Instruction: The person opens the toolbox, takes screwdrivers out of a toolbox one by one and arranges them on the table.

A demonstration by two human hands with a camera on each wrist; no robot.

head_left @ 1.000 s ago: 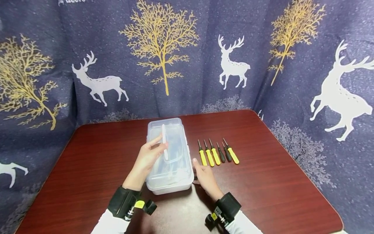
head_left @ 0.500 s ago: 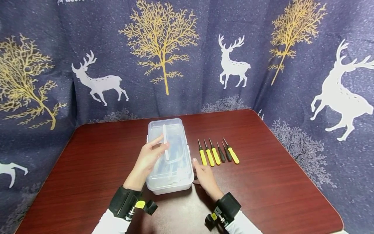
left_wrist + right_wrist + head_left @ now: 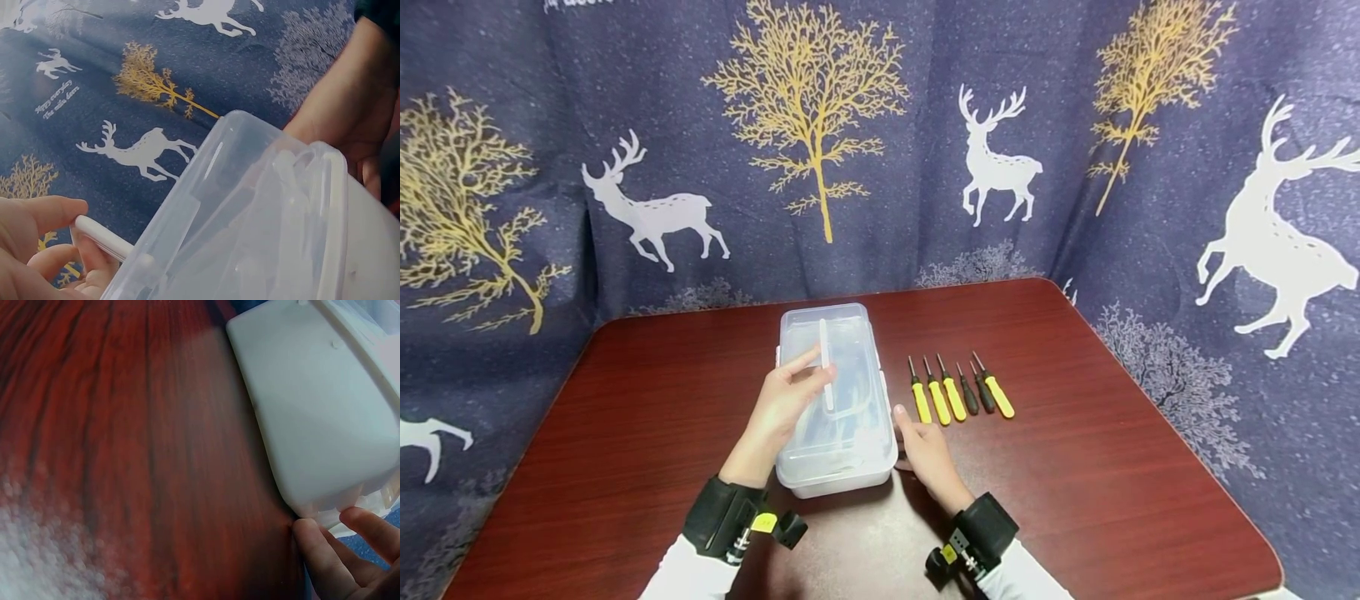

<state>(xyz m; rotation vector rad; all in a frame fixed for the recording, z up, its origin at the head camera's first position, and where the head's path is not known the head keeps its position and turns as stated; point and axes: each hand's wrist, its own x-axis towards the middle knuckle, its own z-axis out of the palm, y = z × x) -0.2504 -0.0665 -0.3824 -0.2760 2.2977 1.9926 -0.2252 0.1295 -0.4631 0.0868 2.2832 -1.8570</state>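
Note:
A white plastic storage box with a clear lid stands on the table in the head view. My left hand grips the white carrying handle on top of the lid, between thumb and fingers. Pale, blurred shapes show through the lid in the left wrist view; I cannot tell what they are. My right hand lies against the box's right side, thumb extended. In the right wrist view, its fingertips touch the lower edge of the box wall, fingers fairly straight.
Several screwdrivers lie in a row right of the box, some with yellow handles, others with black handles. The dark red wooden table ends at a dark blue curtain printed with deer and trees.
The lid handle and my left hand have shifted very slightly to the right. The right hand, the box and the screwdrivers hold their places.

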